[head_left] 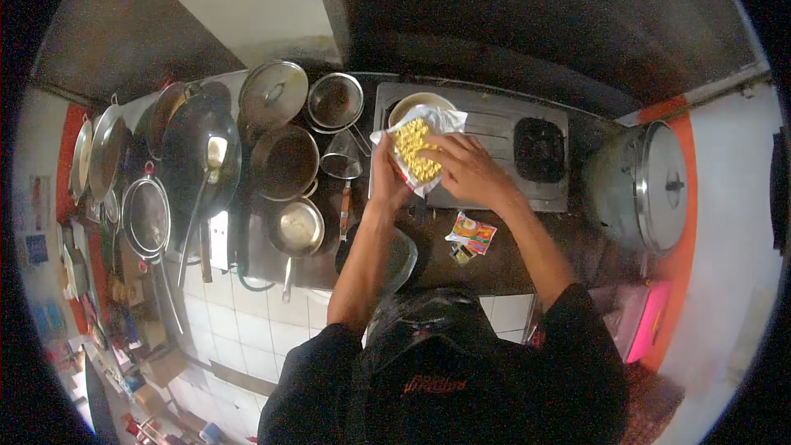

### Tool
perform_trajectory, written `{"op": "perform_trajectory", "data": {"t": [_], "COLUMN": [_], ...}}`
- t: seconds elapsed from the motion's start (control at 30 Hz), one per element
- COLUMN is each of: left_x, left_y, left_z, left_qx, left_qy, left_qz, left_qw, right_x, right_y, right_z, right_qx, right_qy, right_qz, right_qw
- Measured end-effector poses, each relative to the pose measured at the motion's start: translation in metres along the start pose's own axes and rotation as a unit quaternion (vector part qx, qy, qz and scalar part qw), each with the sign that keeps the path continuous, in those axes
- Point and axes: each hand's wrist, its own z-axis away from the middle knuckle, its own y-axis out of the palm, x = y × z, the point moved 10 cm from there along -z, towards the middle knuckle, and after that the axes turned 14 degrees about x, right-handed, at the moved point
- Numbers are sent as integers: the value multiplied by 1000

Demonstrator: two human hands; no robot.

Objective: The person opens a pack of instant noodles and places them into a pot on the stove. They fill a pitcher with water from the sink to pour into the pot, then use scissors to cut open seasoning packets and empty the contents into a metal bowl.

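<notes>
My left hand [389, 175] is wrapped round the lower left side of a torn-open foil packet [446, 121], its silvery inside turned up. A yellow block of dry instant noodles [409, 148] shows in the opening. The fingers of my right hand [474, 168] reach in from the right and close on the noodle block's edge; the thumb is partly hidden. Just beyond the packet, a round pale pan [423, 100] sits in the sink, partly covered by the foil. Below my right hand, a colourful noodle wrapper [471, 233] and small sachets [461, 255] lie on the dark counter.
A steel sink with a drainboard [490, 128] carries a black basin [540, 151]. At the right stands a large lidded steel pot [659, 189]. To the left are a dark wok [198, 140], a brown pot [284, 161], a small saucepan [297, 228] and strainers [336, 101].
</notes>
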Motion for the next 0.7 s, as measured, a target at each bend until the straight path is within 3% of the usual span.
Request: {"op": "perform_trajectory", "data": {"t": [0.03, 0.1, 0.3, 0.37, 0.53, 0.7], "left_x": [-2, -6, -16, -22, -35, -52], "left_y": [1, -12, -50, -78, -69, -48], "left_z": [-9, -26, -45, -48, -49, -44], "left_qx": [12, 9, 25, -37, -54, -13], "left_qy": [-3, -1, 35, 55, 75, 126], "left_qz": [-4, 0, 21, 15, -6, -1], "left_qw": [1000, 1000, 999, 998, 996, 992], "right_x": [-7, -30, -51, -52, -51, -61], "right_y": [2, 12, 27, 26, 9, 10], "right_z": [-6, -21, -45, -47, -50, -53], "right_qx": [-2, 40, 33, 21, -68, -75], "right_qy": [3, 3, -14, -23, -53, -42], "right_qz": [3, -125, -117, -109, -148, -235], "right_qw": [1000, 991, 993, 994, 985, 968]}}
